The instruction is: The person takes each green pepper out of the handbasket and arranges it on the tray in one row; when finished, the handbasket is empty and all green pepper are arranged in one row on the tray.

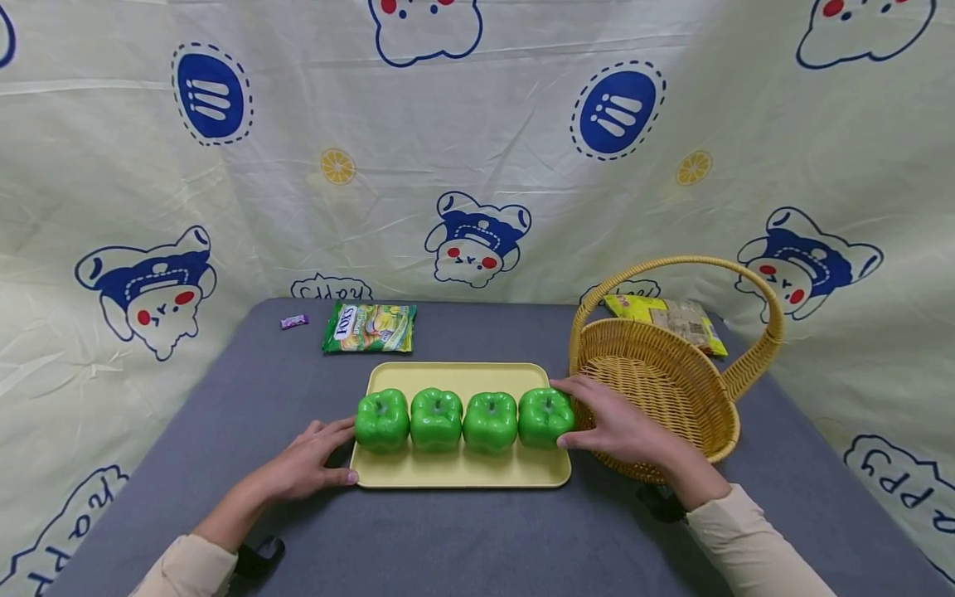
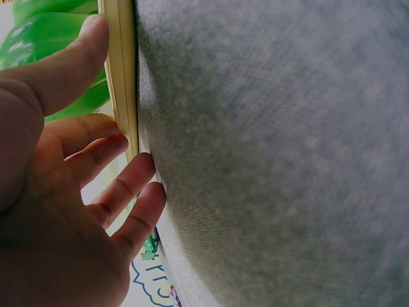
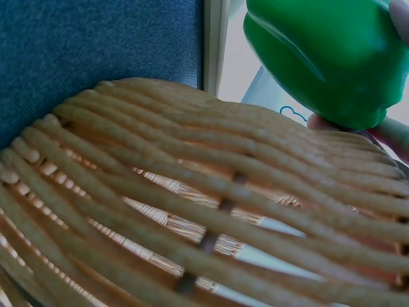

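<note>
Several green bell peppers stand in a row on a pale yellow tray. At the tray's left end, my left hand has its thumb at the rim and its loosely extended fingers along the side. The left wrist view shows those fingertips touching the tray's edge and the grey cloth. My right hand holds the rightmost bell pepper between thumb and fingers. In the right wrist view this pepper appears above the wicker rim, a finger below it. The palm side of the right hand is hidden.
A wicker basket with a tall handle stands close right of the tray, beneath my right forearm. Behind it lies a yellow packet. A green Fox's candy bag and a small purple wrapped candy lie at the back left.
</note>
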`<action>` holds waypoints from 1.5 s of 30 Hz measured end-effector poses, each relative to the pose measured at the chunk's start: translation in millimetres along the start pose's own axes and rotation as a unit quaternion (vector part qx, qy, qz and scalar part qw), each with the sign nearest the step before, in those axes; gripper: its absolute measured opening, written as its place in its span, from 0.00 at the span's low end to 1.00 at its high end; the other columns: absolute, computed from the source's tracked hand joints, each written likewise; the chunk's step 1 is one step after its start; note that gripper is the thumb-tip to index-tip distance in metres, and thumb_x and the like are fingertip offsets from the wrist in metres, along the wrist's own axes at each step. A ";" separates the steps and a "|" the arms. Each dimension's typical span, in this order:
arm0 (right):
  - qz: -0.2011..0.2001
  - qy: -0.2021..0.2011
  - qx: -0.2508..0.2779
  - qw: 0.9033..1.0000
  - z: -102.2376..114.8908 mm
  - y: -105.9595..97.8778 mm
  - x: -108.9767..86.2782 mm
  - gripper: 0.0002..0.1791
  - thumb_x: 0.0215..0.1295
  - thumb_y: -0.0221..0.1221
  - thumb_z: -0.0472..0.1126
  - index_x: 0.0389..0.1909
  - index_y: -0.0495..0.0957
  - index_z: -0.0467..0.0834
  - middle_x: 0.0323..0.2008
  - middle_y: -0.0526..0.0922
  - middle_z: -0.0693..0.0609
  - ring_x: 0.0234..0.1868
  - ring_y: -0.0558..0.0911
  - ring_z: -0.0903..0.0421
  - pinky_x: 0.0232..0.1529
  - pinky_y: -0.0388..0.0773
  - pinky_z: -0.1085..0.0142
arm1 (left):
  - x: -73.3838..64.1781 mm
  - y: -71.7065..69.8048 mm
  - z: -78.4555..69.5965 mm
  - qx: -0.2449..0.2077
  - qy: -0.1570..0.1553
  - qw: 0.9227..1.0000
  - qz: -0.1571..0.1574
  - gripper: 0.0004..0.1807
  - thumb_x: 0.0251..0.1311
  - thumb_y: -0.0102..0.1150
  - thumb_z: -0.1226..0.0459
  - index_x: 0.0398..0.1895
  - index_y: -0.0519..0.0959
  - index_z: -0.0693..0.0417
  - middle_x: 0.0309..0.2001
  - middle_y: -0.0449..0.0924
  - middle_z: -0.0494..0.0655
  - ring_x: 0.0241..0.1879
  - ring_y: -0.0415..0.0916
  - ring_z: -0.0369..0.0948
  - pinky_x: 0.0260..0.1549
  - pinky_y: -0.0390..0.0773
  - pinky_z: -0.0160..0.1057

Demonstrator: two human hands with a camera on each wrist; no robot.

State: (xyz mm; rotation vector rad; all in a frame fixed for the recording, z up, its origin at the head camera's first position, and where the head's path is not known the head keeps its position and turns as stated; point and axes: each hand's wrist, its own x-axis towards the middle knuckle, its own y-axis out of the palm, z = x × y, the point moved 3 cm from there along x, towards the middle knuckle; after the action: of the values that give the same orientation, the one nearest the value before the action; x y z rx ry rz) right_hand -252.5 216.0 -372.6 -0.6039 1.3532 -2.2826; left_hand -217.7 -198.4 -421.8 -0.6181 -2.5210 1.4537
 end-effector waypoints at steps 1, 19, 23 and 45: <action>0.004 0.002 -0.002 1.000 0.0 0.5 0.4 0.44 0.50 0.69 0.54 0.67 0.64 0.43 0.59 0.72 0.45 0.60 0.72 0.46 0.57 0.68 0.46 | -0.2 0.0 -0.1 0.000 0.000 1.000 0.000 0.41 0.53 0.63 0.47 0.67 0.65 0.57 0.69 0.62 0.53 0.51 0.61 0.44 0.47 0.65 0.47; 0.026 0.011 -0.015 0.999 -3.4 5.6 3.1 0.45 0.52 0.67 0.54 0.68 0.62 0.41 0.63 0.69 0.42 0.63 0.68 0.41 0.59 0.63 0.42 | 0.2 0.6 -0.7 -0.003 -0.006 1.000 0.003 0.41 0.53 0.63 0.47 0.68 0.65 0.57 0.69 0.61 0.53 0.51 0.61 0.44 0.48 0.65 0.47; 0.020 0.003 -0.019 1.000 -3.4 6.1 3.0 0.44 0.52 0.67 0.55 0.68 0.62 0.42 0.63 0.70 0.42 0.63 0.69 0.41 0.59 0.64 0.43 | 0.7 0.3 -0.4 0.000 0.000 1.000 0.000 0.41 0.53 0.63 0.47 0.67 0.65 0.57 0.69 0.62 0.53 0.51 0.61 0.43 0.47 0.64 0.47; 0.004 -0.006 -0.008 1.000 -3.2 4.8 0.6 0.47 0.51 0.68 0.56 0.68 0.61 0.40 0.64 0.68 0.40 0.65 0.67 0.40 0.61 0.63 0.42 | 1.2 0.3 0.6 0.000 0.001 1.000 0.001 0.41 0.53 0.63 0.47 0.67 0.65 0.57 0.69 0.62 0.54 0.50 0.61 0.43 0.47 0.64 0.47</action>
State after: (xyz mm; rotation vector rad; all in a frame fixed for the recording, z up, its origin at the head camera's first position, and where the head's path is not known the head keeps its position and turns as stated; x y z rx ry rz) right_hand -254.1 215.8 -378.2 -0.6148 1.3680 -2.2608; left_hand -218.9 -198.2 -422.5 -0.6220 -2.5206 1.4534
